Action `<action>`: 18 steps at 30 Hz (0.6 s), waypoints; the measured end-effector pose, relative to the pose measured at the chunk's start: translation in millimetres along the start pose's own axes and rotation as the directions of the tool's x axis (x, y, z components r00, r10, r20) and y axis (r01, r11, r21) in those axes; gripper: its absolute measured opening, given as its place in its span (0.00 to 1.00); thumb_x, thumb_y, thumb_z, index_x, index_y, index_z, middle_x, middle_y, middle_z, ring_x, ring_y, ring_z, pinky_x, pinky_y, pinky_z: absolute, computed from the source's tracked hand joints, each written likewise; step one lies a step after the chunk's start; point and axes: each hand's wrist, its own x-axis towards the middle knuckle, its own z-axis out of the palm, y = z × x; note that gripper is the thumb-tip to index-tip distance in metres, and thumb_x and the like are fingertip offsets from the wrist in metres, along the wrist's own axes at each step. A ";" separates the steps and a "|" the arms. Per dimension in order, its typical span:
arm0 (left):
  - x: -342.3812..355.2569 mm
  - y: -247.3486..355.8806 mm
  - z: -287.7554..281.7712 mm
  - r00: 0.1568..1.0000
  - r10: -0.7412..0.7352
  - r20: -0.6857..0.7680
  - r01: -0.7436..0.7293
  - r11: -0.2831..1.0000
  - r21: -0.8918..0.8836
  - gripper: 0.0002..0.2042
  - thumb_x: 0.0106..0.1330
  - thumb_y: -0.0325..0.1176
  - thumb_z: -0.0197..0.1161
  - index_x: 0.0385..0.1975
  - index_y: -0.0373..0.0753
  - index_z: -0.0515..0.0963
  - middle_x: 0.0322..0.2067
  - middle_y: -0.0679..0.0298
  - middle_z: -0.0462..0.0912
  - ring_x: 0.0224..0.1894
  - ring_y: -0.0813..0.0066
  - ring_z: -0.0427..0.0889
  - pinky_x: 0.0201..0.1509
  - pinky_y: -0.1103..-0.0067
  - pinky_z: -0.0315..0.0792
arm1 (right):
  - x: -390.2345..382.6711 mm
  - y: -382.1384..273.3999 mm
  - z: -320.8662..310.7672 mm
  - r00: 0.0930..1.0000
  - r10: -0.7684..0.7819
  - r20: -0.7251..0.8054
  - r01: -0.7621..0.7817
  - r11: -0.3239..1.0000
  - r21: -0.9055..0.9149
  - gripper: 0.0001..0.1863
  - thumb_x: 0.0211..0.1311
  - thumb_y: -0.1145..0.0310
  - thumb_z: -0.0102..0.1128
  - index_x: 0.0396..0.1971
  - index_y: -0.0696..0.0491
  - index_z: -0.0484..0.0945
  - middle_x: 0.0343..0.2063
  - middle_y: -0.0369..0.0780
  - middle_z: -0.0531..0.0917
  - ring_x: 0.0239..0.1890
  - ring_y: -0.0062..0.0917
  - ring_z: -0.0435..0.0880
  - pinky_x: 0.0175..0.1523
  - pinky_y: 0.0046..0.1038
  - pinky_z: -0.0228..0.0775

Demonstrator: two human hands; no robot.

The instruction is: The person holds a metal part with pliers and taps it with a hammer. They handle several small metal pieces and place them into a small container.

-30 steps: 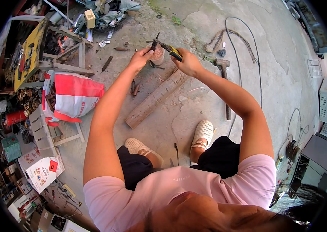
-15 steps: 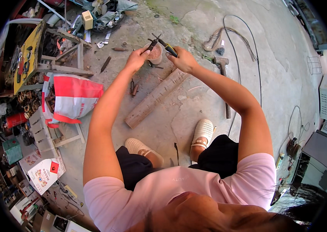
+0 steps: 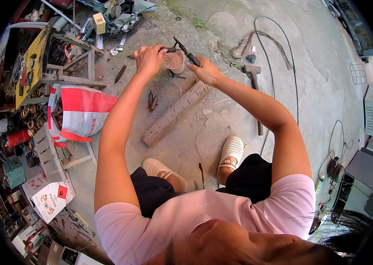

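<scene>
My left hand [image 3: 149,60] is closed around a dark brown cylindrical piece [image 3: 169,50], which juts out to the right above a whitish cup [image 3: 176,70] of reddish-brown granules [image 3: 171,59]. Fingers of my right hand [image 3: 206,70] wrap a black-and-yellow handled tool [image 3: 191,57]. Its thin dark shaft points up and left, and its tip ends just above the brown piece. What kind of tool it is cannot be made out. Two small brown cylinders [image 3: 153,102] lie on the concrete below the cup, and a longer dark one [image 3: 120,73] lies to the left.
A wooden plank [image 3: 175,115] lies between me and the cup. To its right rest a hammer [image 3: 255,95] and a black cable [image 3: 293,70]. A red-and-white bag [image 3: 87,110] stands at left, beside a wooden rack [image 3: 74,79]. My shoes [image 3: 230,150] are close by.
My left hand has moved slightly left and up, and the brown piece has swung from slanting to nearly level. The tool in my right hand has shifted a little left.
</scene>
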 end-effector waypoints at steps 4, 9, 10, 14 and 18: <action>-0.4 -1.0 9.0 0.993 0.081 -0.091 -0.078 0.996 0.033 0.14 0.65 0.46 0.57 0.43 0.48 0.82 0.38 0.64 0.84 0.48 0.66 0.74 0.54 0.67 0.54 | 13.6 15.7 16.9 0.989 0.021 0.148 -0.047 0.983 0.179 0.24 0.61 0.48 0.55 0.35 0.58 0.76 0.28 0.41 0.79 0.33 0.29 0.78 0.40 0.30 0.67; -0.9 6.8 -0.9 0.984 0.133 -0.120 -0.122 0.988 0.091 0.14 0.61 0.45 0.61 0.42 0.48 0.83 0.35 0.63 0.84 0.46 0.67 0.74 0.54 0.68 0.55 | 16.3 19.8 23.3 0.988 0.013 0.151 -0.053 0.963 0.263 0.25 0.62 0.47 0.54 0.31 0.58 0.77 0.26 0.39 0.79 0.30 0.25 0.77 0.38 0.28 0.67; -0.6 7.0 -1.5 0.980 0.151 -0.133 -0.138 0.985 0.102 0.14 0.61 0.45 0.62 0.42 0.48 0.83 0.35 0.63 0.84 0.45 0.68 0.75 0.54 0.68 0.55 | 15.9 19.1 23.2 0.982 0.038 0.185 -0.094 0.949 0.301 0.24 0.62 0.47 0.54 0.30 0.58 0.77 0.25 0.38 0.78 0.30 0.24 0.76 0.37 0.27 0.67; -1.0 5.9 -0.9 0.978 0.132 -0.163 -0.114 0.987 0.113 0.13 0.59 0.45 0.63 0.40 0.48 0.84 0.33 0.63 0.84 0.44 0.69 0.75 0.53 0.69 0.56 | 11.3 3.3 17.0 0.989 0.022 0.146 -0.081 0.911 0.405 0.22 0.62 0.49 0.55 0.30 0.57 0.76 0.24 0.37 0.77 0.28 0.20 0.75 0.33 0.25 0.65; -1.1 9.2 -7.1 0.976 0.138 -0.168 -0.118 0.985 0.123 0.13 0.59 0.45 0.64 0.39 0.48 0.84 0.32 0.64 0.84 0.43 0.69 0.75 0.52 0.70 0.56 | 11.8 -1.1 10.5 0.937 0.108 0.331 -0.244 0.882 0.403 0.19 0.64 0.51 0.55 0.31 0.55 0.73 0.25 0.35 0.76 0.29 0.19 0.73 0.35 0.23 0.64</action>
